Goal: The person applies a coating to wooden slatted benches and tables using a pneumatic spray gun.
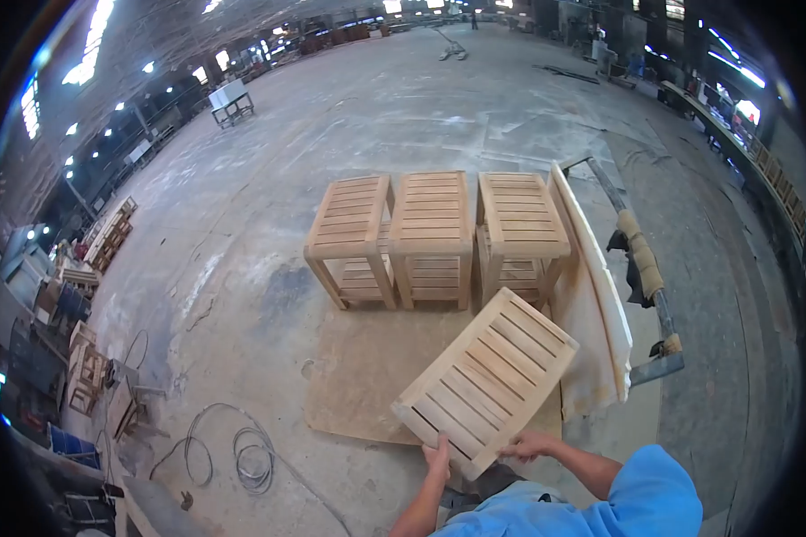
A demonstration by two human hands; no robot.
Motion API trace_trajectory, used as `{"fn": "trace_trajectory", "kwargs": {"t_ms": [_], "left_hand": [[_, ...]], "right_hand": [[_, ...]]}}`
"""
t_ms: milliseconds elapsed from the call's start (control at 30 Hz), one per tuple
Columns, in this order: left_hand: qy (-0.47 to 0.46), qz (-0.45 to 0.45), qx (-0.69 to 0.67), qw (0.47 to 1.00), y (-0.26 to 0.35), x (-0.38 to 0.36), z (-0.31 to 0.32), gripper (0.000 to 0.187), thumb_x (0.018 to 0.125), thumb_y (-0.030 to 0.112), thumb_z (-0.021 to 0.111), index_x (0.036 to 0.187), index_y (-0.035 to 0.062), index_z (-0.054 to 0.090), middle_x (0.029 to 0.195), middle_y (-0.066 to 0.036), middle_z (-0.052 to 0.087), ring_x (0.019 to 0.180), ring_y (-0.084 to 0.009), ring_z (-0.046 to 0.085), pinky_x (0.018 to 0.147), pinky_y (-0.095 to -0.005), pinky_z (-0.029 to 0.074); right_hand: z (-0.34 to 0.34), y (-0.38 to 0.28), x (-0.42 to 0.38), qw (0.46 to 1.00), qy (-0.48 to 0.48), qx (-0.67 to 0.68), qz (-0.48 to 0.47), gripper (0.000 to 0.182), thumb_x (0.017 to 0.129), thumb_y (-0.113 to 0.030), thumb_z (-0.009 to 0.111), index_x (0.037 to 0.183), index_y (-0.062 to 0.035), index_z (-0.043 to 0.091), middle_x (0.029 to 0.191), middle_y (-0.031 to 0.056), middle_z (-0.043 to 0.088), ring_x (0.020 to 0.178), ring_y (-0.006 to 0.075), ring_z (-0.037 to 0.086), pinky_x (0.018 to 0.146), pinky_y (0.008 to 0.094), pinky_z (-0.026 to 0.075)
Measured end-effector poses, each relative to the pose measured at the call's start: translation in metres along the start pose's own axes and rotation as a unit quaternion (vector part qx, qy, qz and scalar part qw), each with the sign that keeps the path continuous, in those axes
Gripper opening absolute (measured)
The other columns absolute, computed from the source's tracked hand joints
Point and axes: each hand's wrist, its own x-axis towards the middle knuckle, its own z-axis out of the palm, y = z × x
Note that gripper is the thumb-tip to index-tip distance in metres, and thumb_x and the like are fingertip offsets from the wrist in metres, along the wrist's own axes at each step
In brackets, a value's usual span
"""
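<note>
I am holding a pale slatted wooden panel (486,379) low in the centre of the frame, my left hand (438,456) and right hand (526,445) both clamped on its near edge, three slatted wooden stools (433,234) standing on the concrete floor (242,233) above it.

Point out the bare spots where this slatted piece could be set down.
Free: the brown mat in front of the three slatted tables, left of the slatted panel that both hands grip; also the bare concrete left of the tables. Crowded: the right side, with a leaning board and metal rack; cables lie at lower left.
</note>
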Motion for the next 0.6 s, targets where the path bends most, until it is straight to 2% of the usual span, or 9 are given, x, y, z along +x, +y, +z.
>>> {"fn": "trace_trajectory", "kwargs": {"t_ms": [67, 100, 200, 267, 333, 367, 400, 500, 600], "left_hand": [[0.029, -0.005, 0.029, 0.999, -0.013, 0.007, -0.006, 0.078, 0.083, 0.045, 0.071, 0.134, -0.0036, 0.036, 0.131, -0.021, 0.050, 0.120, -0.0289, 0.052, 0.097, -0.0406, 0.045], [0.041, -0.005, 0.036, 0.999, -0.017, 0.008, -0.006, 0.078, 0.084, 0.045, 0.071, 0.133, -0.0039, 0.036, 0.131, -0.021, 0.051, 0.119, -0.0291, 0.053, 0.097, -0.0406, 0.045], [0.048, -0.001, 0.035, 0.998, 0.004, 0.011, 0.008, 0.074, 0.084, 0.042, 0.071, 0.132, -0.0048, 0.040, 0.128, -0.021, 0.054, 0.116, -0.0289, 0.056, 0.097, -0.0398, 0.045], [0.053, 0.017, 0.005, 0.998, 0.000, 0.015, 0.012, 0.069, 0.085, 0.040, 0.070, 0.131, -0.0049, 0.044, 0.124, -0.019, 0.059, 0.112, -0.0279, 0.058, 0.096, -0.0388, 0.046], [0.060, 0.071, -0.009, 0.996, -0.001, 0.011, 0.019, 0.061, 0.087, 0.038, 0.068, 0.128, -0.0042, 0.051, 0.121, -0.017, 0.063, 0.110, -0.0262, 0.061, 0.096, -0.0377, 0.047], [0.065, 0.095, 0.003, 0.993, 0.013, 0.001, 0.016, 0.058, 0.088, 0.037, 0.067, 0.127, -0.0037, 0.054, 0.120, -0.016, 0.064, 0.109, -0.0253, 0.061, 0.096, -0.0372, 0.047], [0.086, 0.089, -0.026, 0.992, 0.007, 0.001, 0.018, 0.056, 0.089, 0.037, 0.066, 0.127, -0.0029, 0.056, 0.120, -0.016, 0.065, 0.111, -0.0248, 0.061, 0.096, -0.0373, 0.047], [0.141, -0.052, 0.042, 0.988, -0.011, 0.014, 0.019, 0.075, 0.082, 0.056, 0.068, 0.128, -0.0017, 0.055, 0.119, -0.017, 0.064, 0.111, -0.0248, 0.061, 0.094, -0.0350, 0.048], [0.166, -0.038, 0.011, 0.985, -0.013, 0.007, 0.022, 0.096, 0.072, 0.073, 0.063, 0.121, -0.0095, 0.057, 0.120, -0.027, 0.061, 0.113, -0.0347, 0.061, 0.094, -0.0409, 0.047]], "right_hand": [[-0.032, 0.053, 0.045, 0.939, 0.289, -0.076, -0.169, 0.043, 0.084, -0.048, 0.068, 0.096, -0.0069, 0.073, 0.077, 0.0130, 0.068, 0.070, 0.0191, 0.064, 0.062, 0.0345, 0.053], [-0.062, 0.053, 0.046, 0.930, 0.340, 0.002, -0.140, 0.036, 0.082, -0.040, 0.069, 0.093, -0.0064, 0.073, 0.078, 0.0162, 0.068, 0.070, 0.0214, 0.065, 0.064, 0.0352, 0.054], [-0.151, 0.035, 0.042, 0.803, 0.584, -0.068, -0.096, 0.042, 0.083, -0.034, 0.066, 0.108, -0.0012, 0.065, 0.095, 0.0220, 0.068, 0.092, 0.0393, 0.065, 0.082, 0.0450, 0.051], [-0.209, 0.067, 0.078, 0.796, 0.577, -0.133, -0.124, 0.047, 0.085, -0.034, 0.064, 0.117, 0.0007, 0.059, 0.107, 0.0252, 0.064, 0.102, 0.0432, 0.060, 0.088, 0.0458, 0.049], [-0.250, 0.066, 0.106, 0.857, 0.493, -0.096, -0.114, 0.049, 0.087, -0.036, 0.063, 0.116, 0.0034, 0.060, 0.109, 0.0276, 0.064, 0.104, 0.0416, 0.061, 0.089, 0.0452, 0.049], [-0.273, 0.105, 0.165, 0.839, 0.499, -0.133, -0.170, 0.058, 0.090, -0.036, 0.062, 0.126, 0.0081, 0.053, 0.104, 0.0266, 0.067, 0.097, 0.0381, 0.065, 0.086, 0.0438, 0.050], [-0.297, 0.094, 0.169, 0.955, 0.276, 0.007, -0.111, 0.061, 0.090, -0.040, 0.062, 0.124, 0.0098, 0.055, 0.106, 0.0222, 0.068, 0.096, 0.0307, 0.065, 0.085, 0.0383, 0.051], [-0.300, 0.065, 0.167, 0.970, 0.181, 0.116, -0.116, 0.071, 0.094, -0.054, 0.054, 0.132, 0.0067, 0.052, 0.124, 0.0179, 0.061, 0.109, 0.0281, 0.059, 0.093, 0.0372, 0.047], [-0.314, 0.075, 0.185, 0.978, 0.178, 0.088, -0.070, 0.083, 0.092, -0.062, 0.052, 0.138, 0.0069, 0.046, 0.134, 0.0177, 0.055, 0.121, 0.0285, 0.052, 0.104, 0.0372, 0.039]]}}
